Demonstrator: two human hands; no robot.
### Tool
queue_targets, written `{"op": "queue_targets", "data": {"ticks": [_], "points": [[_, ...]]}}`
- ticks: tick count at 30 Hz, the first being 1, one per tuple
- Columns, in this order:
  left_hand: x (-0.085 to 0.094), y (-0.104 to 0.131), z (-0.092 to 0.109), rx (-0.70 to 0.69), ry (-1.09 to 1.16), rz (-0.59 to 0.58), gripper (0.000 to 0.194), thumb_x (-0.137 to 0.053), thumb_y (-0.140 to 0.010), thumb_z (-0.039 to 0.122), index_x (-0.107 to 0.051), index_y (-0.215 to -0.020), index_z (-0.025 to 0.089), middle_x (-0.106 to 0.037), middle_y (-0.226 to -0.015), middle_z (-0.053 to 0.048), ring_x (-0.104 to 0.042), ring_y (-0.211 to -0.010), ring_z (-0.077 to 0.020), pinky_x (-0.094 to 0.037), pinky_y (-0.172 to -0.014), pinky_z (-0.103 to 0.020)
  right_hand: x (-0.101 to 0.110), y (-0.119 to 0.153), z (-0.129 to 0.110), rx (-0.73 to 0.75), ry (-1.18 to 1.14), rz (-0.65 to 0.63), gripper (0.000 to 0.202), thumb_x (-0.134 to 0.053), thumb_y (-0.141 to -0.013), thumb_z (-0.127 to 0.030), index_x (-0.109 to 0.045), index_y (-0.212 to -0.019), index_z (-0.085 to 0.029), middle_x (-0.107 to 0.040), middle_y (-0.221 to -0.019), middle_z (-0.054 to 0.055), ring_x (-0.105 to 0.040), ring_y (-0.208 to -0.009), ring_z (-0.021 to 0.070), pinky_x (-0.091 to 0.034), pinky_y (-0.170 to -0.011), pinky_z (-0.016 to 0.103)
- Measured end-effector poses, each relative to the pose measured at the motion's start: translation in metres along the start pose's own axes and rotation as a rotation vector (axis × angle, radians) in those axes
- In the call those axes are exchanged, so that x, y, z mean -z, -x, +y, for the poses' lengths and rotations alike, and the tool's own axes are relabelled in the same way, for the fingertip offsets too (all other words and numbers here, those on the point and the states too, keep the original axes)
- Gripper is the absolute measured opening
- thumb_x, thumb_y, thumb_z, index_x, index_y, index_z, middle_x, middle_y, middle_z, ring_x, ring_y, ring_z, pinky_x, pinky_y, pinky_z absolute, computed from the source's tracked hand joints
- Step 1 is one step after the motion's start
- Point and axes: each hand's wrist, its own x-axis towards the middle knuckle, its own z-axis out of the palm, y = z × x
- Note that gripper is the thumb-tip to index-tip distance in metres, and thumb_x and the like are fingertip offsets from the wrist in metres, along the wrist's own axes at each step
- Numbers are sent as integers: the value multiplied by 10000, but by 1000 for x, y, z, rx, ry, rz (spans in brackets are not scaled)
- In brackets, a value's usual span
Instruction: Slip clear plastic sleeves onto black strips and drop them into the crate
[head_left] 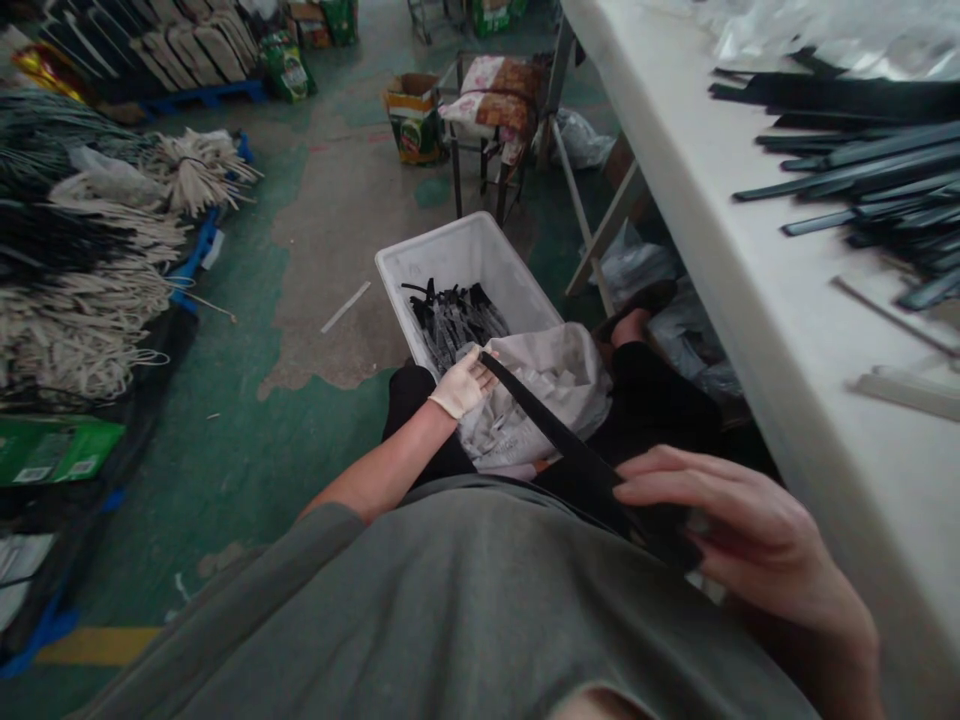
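Observation:
A long flat black strip [551,425] stretches across my lap between my two hands. Its far end is at the fingertips of my left hand [463,385], which wears a pale glove and is turned palm up. Bare, my right hand [731,515] pinches the near end between thumb and fingers, close to the table edge. Just beyond my left hand, black and clear strips [457,322] lie in a white plastic bin [517,285]. A whitish sack [577,365] with clear scraps in it rests between my legs, against the bin.
On my right runs a white table [675,180] bearing black strips [885,180] and clear plastic. Bundles of cords [90,290] lie on blue pallets at left. A cushioned stool [495,95] and a cardboard box [414,120] stand beyond the bin. A pale strip [346,307] lies on the floor.

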Motion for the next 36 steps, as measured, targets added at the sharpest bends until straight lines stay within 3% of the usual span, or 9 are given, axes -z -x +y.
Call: {"op": "queue_targets", "data": {"ticks": [4, 9, 12, 18, 21, 24, 27, 31, 36], "points": [[2, 2, 2, 67, 3, -51, 216, -558, -966, 301, -712, -899, 164, -747, -845, -40, -698, -751, -131, -521, -816, -271, -16, -6, 4, -30, 203, 209, 230, -607, -881, -236, -730, -1029, -361, -739, -948, 50, -714, -760, 204, -579, -670, 317], [-1, 8, -4, 117, -53, -142, 220, -570, -959, 305, -714, -989, 142, -754, -903, -72, -717, -790, -155, -533, -817, -284, -43, -30, 25, 31, 298, 94, 302, -520, -835, -109, -726, -997, -258, -738, -945, 56, -701, -819, 189, -557, -727, 298], [-6, 15, -12, 133, -99, -182, 223, -575, -956, 304, -712, -1017, 138, -754, -942, -93, -720, -826, -168, -534, -815, -288, -61, -52, 47, -27, 321, 37, 358, -485, -806, -70, -733, -1008, -230, -730, -963, 60, -687, -862, 186, -536, -753, 287], [-13, 27, -24, 125, -218, -233, 137, -616, -919, 258, -708, -897, 158, -729, -783, -57, -684, -689, -153, -533, -792, -300, -94, -90, 99, -32, 345, 60, 280, -514, -851, -89, -738, -945, -228, -662, -1267, 94, -601, -1162, 234, -493, -955, 372], [-10, 26, -24, 176, -201, -308, 288, -504, -966, 343, -702, -900, 144, -736, -807, -96, -707, -751, -197, -546, -799, -345, -102, -96, 111, -38, 257, 41, 257, -499, -884, -102, -715, -979, -202, -710, -1193, 106, -642, -1123, 233, -488, -981, 397], [1, 13, -21, 319, -215, -313, 558, -395, -962, 579, -698, -972, 110, -745, -865, -160, -724, -807, -258, -556, -757, -369, -95, -88, 99, -114, 160, 132, 194, -522, -927, -209, -709, -978, -194, -758, -992, 96, -708, -958, 234, -530, -894, 381], [20, -14, -16, 296, -176, -152, 683, -336, -939, 673, -681, -1061, 96, -739, -811, -151, -715, -709, -227, -545, -655, -310, -69, -62, 67, -167, -12, 198, 158, -562, -932, -295, -705, -957, -235, -765, -965, 61, -727, -898, 224, -561, -831, 363], [38, -50, 4, 92, 1, 137, 639, -302, -990, 575, -660, -1075, 53, -674, -646, -110, -652, -551, -173, -513, -562, -261, -23, -13, 23, -103, -252, 78, 151, -608, -905, -212, -696, -942, -329, -759, -852, 30, -728, -779, 207, -581, -702, 334], [23, -57, 37, -137, 92, 170, 344, -367, -1030, 341, -620, -1153, 143, -665, -641, -23, -637, -536, -110, -494, -569, -198, 2, 21, 9, -81, -419, -142, 198, -578, -925, -244, -698, -954, -398, -747, -790, 18, -718, -723, 199, -566, -651, 309]]}}
